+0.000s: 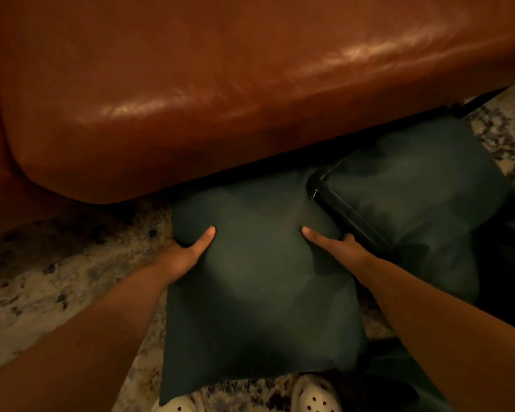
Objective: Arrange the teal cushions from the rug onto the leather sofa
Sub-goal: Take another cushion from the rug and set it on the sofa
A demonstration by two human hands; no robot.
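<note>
Below the leather sofa, the left hand gripped the near teal cushion's left edge on the rug, thumb on top; the right hand clasped its right edge, beside a second teal cushion.

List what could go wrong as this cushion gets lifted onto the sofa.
1. The left hand and right hand pinch only the near cushion's far edge, so it may sag or slip.
2. The second cushion overlaps its right corner and may drag along.
3. The sofa front overhangs the cushion; it might catch.
</note>
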